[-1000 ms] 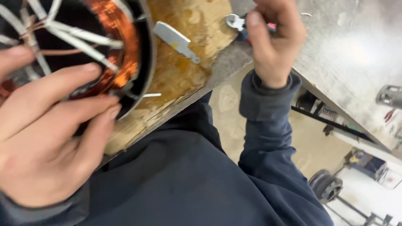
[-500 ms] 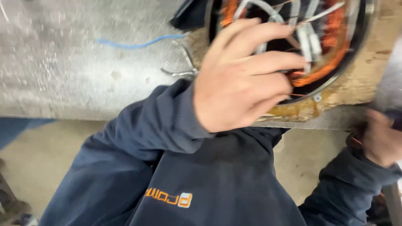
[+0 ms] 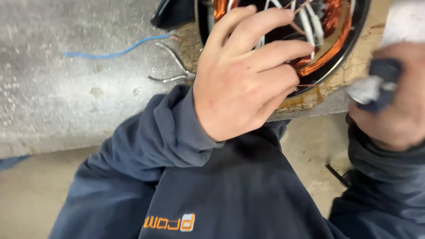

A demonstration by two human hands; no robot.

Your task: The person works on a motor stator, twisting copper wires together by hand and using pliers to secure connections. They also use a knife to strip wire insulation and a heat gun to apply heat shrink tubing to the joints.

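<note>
since half a second ago your right hand (image 3: 392,102) has come up from the lower right edge of view to the right end of the bench (image 3: 53,88), while your left hand (image 3: 241,75) has kept its place on the stator. the stator (image 3: 341,35), a round dark housing with copper windings (image 3: 330,48) and white sleeved leads (image 3: 310,22), lies at the far right of the bench on a stained wooden board (image 3: 354,75). your left-hand fingers (image 3: 270,55) are spread and curled over the near rim of the housing, their tips touching the windings and thin copper strands; they press on it rather than close around it. your right-hand fingers are clenched on a small dark-blue and pale object (image 3: 374,86), too blurred to identify, just right of the board. to the left of the stator, metal pliers (image 3: 175,66) lie on the grey bench, partly hidden behind your left wrist; a blue wire (image 3: 115,51) lies farther left. your dark-blue sleeves fill the near part of the view.
</note>
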